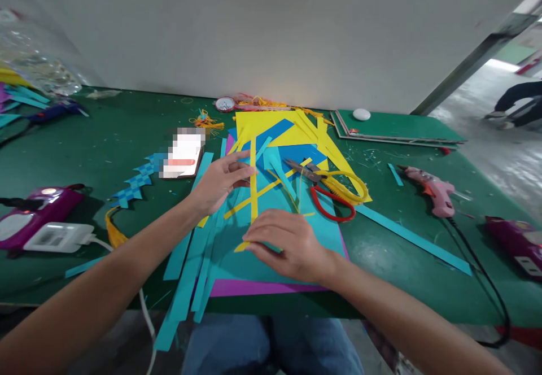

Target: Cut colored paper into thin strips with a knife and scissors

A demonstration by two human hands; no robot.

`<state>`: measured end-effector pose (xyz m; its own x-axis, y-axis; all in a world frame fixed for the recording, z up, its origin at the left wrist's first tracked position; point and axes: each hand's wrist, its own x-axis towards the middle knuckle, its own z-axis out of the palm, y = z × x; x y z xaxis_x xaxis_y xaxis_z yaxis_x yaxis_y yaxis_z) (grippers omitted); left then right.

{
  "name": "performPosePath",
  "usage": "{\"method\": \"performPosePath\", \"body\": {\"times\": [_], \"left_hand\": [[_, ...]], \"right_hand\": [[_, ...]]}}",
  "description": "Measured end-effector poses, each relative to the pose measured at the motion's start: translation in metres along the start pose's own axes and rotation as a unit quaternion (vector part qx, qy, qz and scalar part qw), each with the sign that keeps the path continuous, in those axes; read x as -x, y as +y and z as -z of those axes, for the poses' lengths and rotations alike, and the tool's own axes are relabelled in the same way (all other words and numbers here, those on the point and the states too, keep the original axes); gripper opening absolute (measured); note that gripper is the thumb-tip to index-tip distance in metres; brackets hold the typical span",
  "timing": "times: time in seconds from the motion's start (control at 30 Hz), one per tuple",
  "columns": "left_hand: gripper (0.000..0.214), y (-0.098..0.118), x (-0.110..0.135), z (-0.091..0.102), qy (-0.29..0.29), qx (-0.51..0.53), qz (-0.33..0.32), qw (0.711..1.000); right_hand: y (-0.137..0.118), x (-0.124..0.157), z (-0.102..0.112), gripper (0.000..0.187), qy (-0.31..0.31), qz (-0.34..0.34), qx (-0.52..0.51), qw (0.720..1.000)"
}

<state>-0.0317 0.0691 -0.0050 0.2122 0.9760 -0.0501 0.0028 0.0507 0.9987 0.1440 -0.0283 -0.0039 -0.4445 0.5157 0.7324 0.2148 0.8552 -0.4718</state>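
Note:
My left hand [220,180] lies on the pile of coloured paper with its fingers stretched toward a long yellow paper strip [253,186]. My right hand [288,242] presses flat on the teal sheet [279,205], fingertips at the lower end of that yellow strip. Several teal strips [190,267] fan out to the left, over the table edge. Two pairs of scissors, one yellow-handled [339,186] and one red-handled [332,205], rest on the paper just right of my hands.
A green table [127,132] holds a phone [183,159], a woven blue strip [138,183], a pink glue gun [432,188] with cord, purple devices at both sides [38,214], a white charger [57,238], a green cutting mat [393,126], yellow sheets [271,126].

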Motion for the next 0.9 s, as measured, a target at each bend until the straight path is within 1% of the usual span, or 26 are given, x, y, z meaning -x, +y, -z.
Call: {"method": "performPosePath", "body": {"times": [0.07,0.17,0.23,0.3,0.37,0.53,0.7,0.9], "left_hand": [[0.044,0.000,0.002,-0.001,-0.026,-0.053,-0.037,0.998],[0.024,0.002,0.009,-0.005,-0.089,-0.144,-0.090,0.981],[0.023,0.004,0.013,-0.008,-0.122,-0.196,-0.107,0.967],[0.028,0.006,0.017,-0.012,-0.152,-0.234,-0.110,0.954],[0.030,0.007,0.020,-0.014,-0.177,-0.249,-0.105,0.946],[0.036,0.010,0.022,-0.015,-0.214,-0.228,-0.084,0.946],[0.041,0.010,0.023,-0.015,-0.223,-0.237,-0.097,0.941],[0.039,0.006,0.024,-0.017,-0.224,-0.276,-0.117,0.927]], "right_hand": [[0.000,-0.001,0.001,0.016,0.017,-0.100,-0.019,0.995],[0.005,-0.004,0.007,0.019,0.055,-0.253,-0.025,0.966],[0.010,-0.006,0.012,0.021,0.068,-0.317,-0.039,0.945],[0.016,-0.007,0.017,0.024,0.063,-0.354,-0.058,0.931],[0.022,-0.007,0.021,0.027,0.052,-0.366,-0.065,0.927],[0.030,-0.006,0.028,0.028,0.045,-0.358,-0.040,0.932],[0.030,-0.008,0.026,0.028,0.055,-0.357,-0.037,0.932],[0.031,-0.008,0.019,0.027,0.030,-0.323,-0.025,0.946]]}}
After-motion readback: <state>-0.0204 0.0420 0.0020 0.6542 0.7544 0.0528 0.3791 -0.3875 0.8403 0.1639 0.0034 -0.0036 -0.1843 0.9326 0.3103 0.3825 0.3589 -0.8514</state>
